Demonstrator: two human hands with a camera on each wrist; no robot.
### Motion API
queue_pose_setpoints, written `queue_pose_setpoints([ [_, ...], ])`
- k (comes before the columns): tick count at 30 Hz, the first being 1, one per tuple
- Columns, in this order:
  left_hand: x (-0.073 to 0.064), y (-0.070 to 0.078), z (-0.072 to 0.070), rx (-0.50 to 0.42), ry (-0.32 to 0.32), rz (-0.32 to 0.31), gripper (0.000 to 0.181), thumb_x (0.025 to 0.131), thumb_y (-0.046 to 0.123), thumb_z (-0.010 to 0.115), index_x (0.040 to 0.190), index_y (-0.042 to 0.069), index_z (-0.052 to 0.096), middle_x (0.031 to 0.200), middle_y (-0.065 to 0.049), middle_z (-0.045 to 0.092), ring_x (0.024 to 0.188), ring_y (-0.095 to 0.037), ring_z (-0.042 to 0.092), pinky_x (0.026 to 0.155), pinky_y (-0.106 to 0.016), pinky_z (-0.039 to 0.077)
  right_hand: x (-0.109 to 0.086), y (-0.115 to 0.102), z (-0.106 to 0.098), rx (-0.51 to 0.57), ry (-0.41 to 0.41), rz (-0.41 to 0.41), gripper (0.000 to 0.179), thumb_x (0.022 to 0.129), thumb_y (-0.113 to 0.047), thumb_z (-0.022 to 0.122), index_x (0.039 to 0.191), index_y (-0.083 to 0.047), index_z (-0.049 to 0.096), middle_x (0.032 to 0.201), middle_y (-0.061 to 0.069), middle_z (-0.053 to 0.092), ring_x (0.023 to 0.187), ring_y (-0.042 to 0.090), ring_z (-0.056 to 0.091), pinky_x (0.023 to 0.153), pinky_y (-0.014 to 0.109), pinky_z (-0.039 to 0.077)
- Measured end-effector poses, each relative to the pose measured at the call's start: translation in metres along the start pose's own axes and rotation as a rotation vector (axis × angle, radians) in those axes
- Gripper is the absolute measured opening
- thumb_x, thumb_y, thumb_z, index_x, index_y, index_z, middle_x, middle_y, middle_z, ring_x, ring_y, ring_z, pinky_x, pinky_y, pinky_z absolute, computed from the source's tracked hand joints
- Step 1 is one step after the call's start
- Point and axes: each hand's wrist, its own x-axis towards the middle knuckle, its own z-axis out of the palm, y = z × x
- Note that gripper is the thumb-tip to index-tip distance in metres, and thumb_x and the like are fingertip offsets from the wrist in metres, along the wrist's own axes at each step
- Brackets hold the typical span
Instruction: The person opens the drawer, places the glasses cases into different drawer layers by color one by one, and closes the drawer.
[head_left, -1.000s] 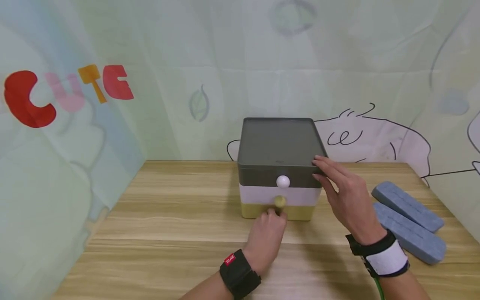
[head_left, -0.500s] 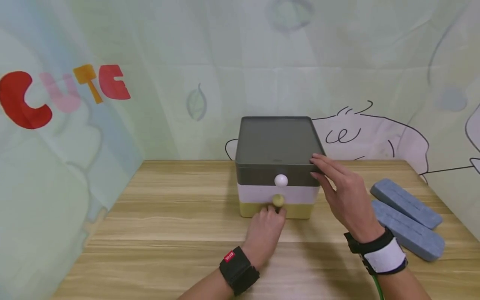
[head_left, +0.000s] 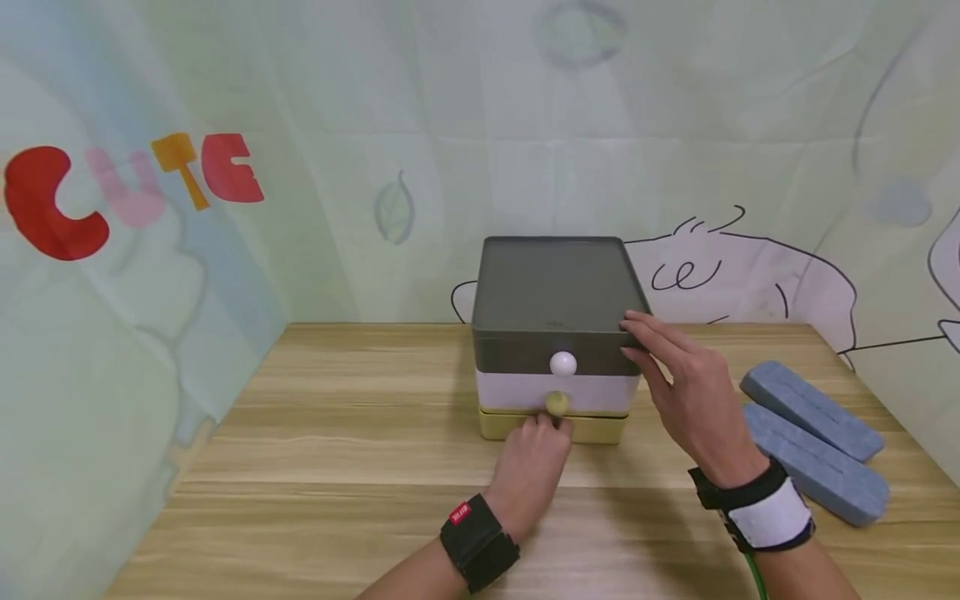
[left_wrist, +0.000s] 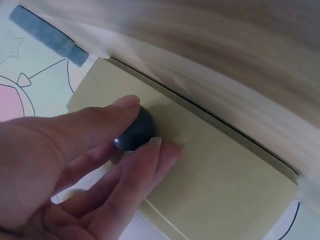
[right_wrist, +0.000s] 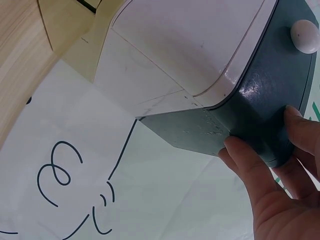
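A small three-tier drawer box (head_left: 558,287) stands on the wooden table, with a dark grey top tier, a white middle and a yellow bottom drawer (head_left: 592,429). My left hand (head_left: 531,467) pinches the dark round knob (left_wrist: 139,131) of that yellow drawer between thumb and fingers. The drawer sits slightly forward, a thin dark gap showing above its front. My right hand (head_left: 693,392) holds the box's front right corner at the grey tier, fingers over the top edge and thumb lower. A white knob (head_left: 563,363) and a yellow knob (head_left: 557,403) show on the upper tiers.
Two blue-grey oblong blocks (head_left: 817,462) lie on the table to the right of my right hand. Behind the box hangs a printed cloth backdrop (head_left: 360,167). The wooden tabletop (head_left: 337,433) extends left of the box.
The yellow bottom drawer has come slightly toward me, opening a thin gap under the white tier. My left hand stays on its knob; my right hand keeps its place on the corner.
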Motion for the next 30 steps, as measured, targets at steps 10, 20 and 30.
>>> queue_pose_setpoints([
  [10, -0.0005, 0.0, -0.0005, 0.017, 0.009, 0.003, 0.012, 0.085, 0.008, 0.077, 0.085, 0.015, 0.067, 0.074, -0.001, 0.063, 0.064, -0.013, 0.063, 0.05, -0.025, 0.051, -0.0001, 0.0005, 0.0006, -0.004, -0.004, -0.005, 0.039, 0.087, 0.001, 0.074, 0.126, -0.002, 0.07, 0.13, 0.016, 0.069, 0.11, 0.037, 0.072, 0.081, 0.046, 0.06],
  [20, -0.0023, 0.0027, -0.0013, 0.045, 0.008, 0.002, 0.009, 0.085, 0.01, 0.077, 0.082, 0.015, 0.07, 0.072, -0.001, 0.064, 0.063, -0.012, 0.062, 0.05, -0.026, 0.051, -0.0009, 0.0003, 0.0007, 0.007, 0.002, -0.015, 0.038, 0.087, 0.001, 0.074, 0.125, -0.001, 0.07, 0.13, 0.016, 0.07, 0.109, 0.036, 0.072, 0.08, 0.045, 0.06],
  [30, -0.0031, 0.0074, 0.0001, 0.099, 0.087, -0.02, 0.007, 0.085, 0.011, 0.076, 0.08, 0.013, 0.073, 0.079, -0.002, 0.064, 0.064, -0.011, 0.061, 0.05, -0.024, 0.052, -0.0009, 0.0015, 0.0003, 0.011, 0.003, -0.015, 0.039, 0.087, 0.002, 0.074, 0.126, -0.002, 0.07, 0.13, 0.016, 0.07, 0.111, 0.036, 0.072, 0.083, 0.045, 0.059],
])
